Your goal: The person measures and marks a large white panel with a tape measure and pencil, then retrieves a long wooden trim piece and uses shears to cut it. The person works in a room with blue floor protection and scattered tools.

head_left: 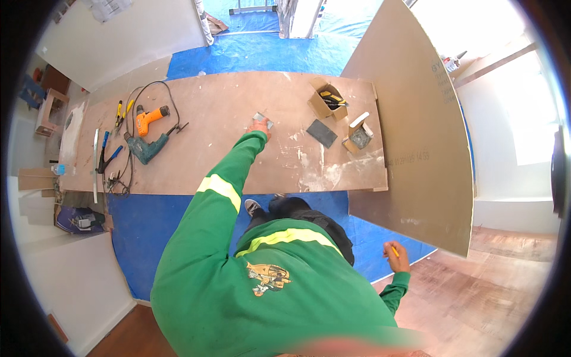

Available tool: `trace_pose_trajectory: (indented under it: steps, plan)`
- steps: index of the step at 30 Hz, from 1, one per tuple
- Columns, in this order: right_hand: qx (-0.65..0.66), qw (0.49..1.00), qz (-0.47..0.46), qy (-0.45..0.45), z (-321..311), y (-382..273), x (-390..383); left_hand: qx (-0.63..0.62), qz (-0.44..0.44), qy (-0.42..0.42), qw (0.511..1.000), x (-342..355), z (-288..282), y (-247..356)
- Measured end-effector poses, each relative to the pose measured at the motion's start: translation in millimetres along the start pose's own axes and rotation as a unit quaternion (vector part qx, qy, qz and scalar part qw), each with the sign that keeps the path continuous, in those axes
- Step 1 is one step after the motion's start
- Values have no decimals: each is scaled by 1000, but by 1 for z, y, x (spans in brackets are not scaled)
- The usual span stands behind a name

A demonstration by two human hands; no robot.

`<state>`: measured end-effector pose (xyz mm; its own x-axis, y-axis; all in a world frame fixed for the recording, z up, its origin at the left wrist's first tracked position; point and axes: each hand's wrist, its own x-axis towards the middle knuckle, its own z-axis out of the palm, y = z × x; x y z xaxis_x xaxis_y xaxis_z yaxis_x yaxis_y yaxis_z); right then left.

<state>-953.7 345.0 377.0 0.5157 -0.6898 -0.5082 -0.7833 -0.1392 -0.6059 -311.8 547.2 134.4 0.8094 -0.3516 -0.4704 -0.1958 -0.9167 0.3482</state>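
Observation:
My left arm stretches out over the wooden work table [220,143]. At its middle, my left hand [259,128] has its fingers closed at a small flat grey metal plate [262,118]; the plate's far part shows past the fingers. Low at my right side, my right hand [399,260] is curled round a yellow pencil [395,251]. A dark grey rectangular pad [322,134] lies to the right of my left hand. Beyond that pad is an open cardboard box [321,107] with yellow and black tools inside. A smaller open box [352,140] with grey contents sits beside the pad.
A large board [416,131] stands upright along the table's right end. An orange heat gun or drill [151,119], a green drill [147,149], pliers [106,156] and cords lie on the left. Blue sheeting [148,238] covers floor around the table.

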Motion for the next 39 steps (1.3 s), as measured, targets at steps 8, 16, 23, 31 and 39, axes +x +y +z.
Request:
trace_pose_trajectory:
  steps: [8, 16, 23, 31, 39]
  plan:
    - [-16, 998, -46, -46, 40, -6, 101, 55, -7, 43, 998, 71, 43, -19]
    - [-77, 985, -109, -109, 76, -63, 207, 34, -72, 39, 996, 9, 3, -48]
    - [-164, 978, -102, -81, 93, -79, 228, -93, -108, 70, 987, -100, -17, -169]
    - [-212, 969, -103, -79, 160, -104, 220, -182, -342, 117, 914, -206, -57, -350]
    - [-203, 967, -80, -134, 265, -121, 162, -264, -421, 240, 834, -190, -126, -575]
